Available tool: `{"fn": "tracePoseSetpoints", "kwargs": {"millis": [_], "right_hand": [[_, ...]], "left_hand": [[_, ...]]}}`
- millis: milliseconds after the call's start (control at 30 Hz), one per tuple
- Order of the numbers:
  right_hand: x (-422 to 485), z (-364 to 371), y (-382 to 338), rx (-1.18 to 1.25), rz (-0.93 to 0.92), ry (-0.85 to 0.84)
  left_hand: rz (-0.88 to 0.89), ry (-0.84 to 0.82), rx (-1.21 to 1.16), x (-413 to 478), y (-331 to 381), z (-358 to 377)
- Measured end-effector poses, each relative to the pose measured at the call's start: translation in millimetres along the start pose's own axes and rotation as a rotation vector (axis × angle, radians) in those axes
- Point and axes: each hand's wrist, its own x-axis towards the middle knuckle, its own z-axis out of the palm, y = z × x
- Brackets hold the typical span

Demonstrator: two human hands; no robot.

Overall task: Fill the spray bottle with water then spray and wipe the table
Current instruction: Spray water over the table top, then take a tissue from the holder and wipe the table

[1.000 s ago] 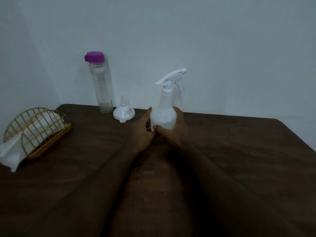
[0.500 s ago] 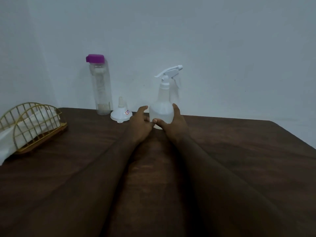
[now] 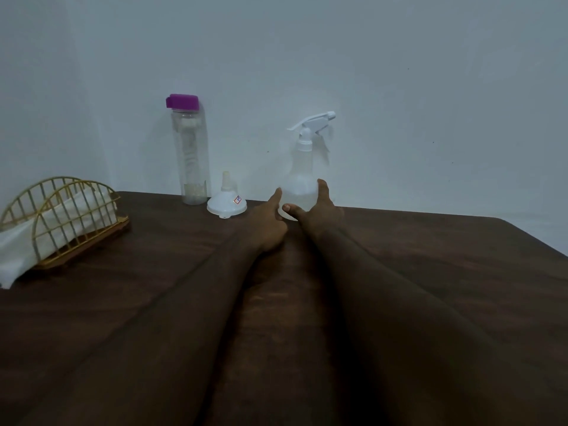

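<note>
A translucent white spray bottle (image 3: 301, 182) with a white trigger head stands upright near the far edge of the dark wooden table (image 3: 430, 272). My right hand (image 3: 319, 213) wraps its lower body from the right, thumb across the front. My left hand (image 3: 267, 222) rests against the bottle's left side with the thumb raised. To the left stands a clear water bottle (image 3: 190, 155) with a purple cap, and a white funnel (image 3: 226, 202) sits upside down between the two bottles.
A gold wire holder (image 3: 61, 219) with white napkins (image 3: 18, 247) stands at the table's left edge. A plain pale wall rises right behind the table. The table's right corner shows at the far right.
The view has tilted up a little, so everything sits lower in frame. Both hands stay at the spray bottle's base; the bottle still stands at the same spot.
</note>
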Motion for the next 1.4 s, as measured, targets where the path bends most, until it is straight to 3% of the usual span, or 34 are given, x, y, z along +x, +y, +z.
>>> {"fn": "tracePoseSetpoints", "kwargs": {"millis": [267, 433, 600, 667, 800, 900, 967, 1067, 1167, 1233, 1300, 1400], "right_hand": [[2, -1, -1, -0.053, -0.034, -0.007], [-2, -5, -6, -0.112, 0.126, -0.102], [-35, -16, -13, 0.155, 0.042, -0.239], [-49, -19, -15, 0.163, 0.1, -0.318], [-75, -16, -37, -0.027, -0.073, -0.366], [-104, -11, -75, -0.256, -0.187, -0.457], [-125, 3, -103, -0.208, -0.292, -0.51], [-157, 38, -145, -0.113, -0.415, -0.498], [-183, 72, -181, -0.048, -0.531, -0.4], [-190, 91, -194, -0.009, -0.555, -0.347], [-192, 107, -204, -0.01, -0.584, -0.299], [-189, 120, -216, -0.023, -0.632, -0.269]], "left_hand": [[-0.005, 0.043, 0.066, 0, 4, 2], [-0.045, 0.104, -0.121, -4, 8, -2], [-0.028, 0.216, -0.087, -35, 26, -11], [-0.02, 0.246, -0.086, -55, 32, -16], [0.012, 0.215, -0.035, -103, 34, -32], [0.131, 0.212, 0.049, -148, 26, -67], [0.193, 0.28, 0.189, -176, 10, -104], [0.257, 0.574, 0.234, -209, -26, -156], [0.094, 0.886, 0.136, -222, -54, -194], [-0.043, 0.996, 0.116, -223, -69, -213], [-0.168, 0.956, 0.113, -223, -84, -223], [-0.286, 0.764, 0.215, -225, -95, -224]]}}
